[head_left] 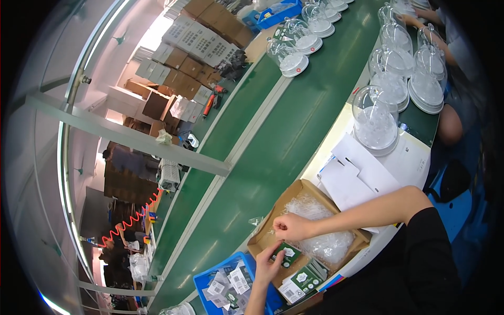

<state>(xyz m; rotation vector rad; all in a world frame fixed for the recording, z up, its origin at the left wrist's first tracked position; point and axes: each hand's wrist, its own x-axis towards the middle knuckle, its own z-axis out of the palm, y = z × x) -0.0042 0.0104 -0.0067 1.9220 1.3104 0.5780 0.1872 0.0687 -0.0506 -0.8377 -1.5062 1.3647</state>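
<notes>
My left hand (pixel 266 266) grips a small green printed card (pixel 288 254) at the near left part of an open brown cardboard box (pixel 273 221). Just above it my right hand (pixel 292 227) is closed in a pinch; whatever is between its fingertips, if anything, is too small to make out. Clear plastic bags (pixel 332 245) fill most of the box. More green and white cards (pixel 303 281) stand stacked at its near end. Left of my left hand, a blue bin (pixel 198 279) holds several white and green labelled packets (pixel 224 287).
A folded white carton (pixel 353 165) lies beyond my right forearm. Clear domed containers on white bases (pixel 376 126) line the bench, with others (pixel 287 56) across the green conveyor (pixel 283 142). Another person's arm (pixel 415 22) reaches among them at the far right.
</notes>
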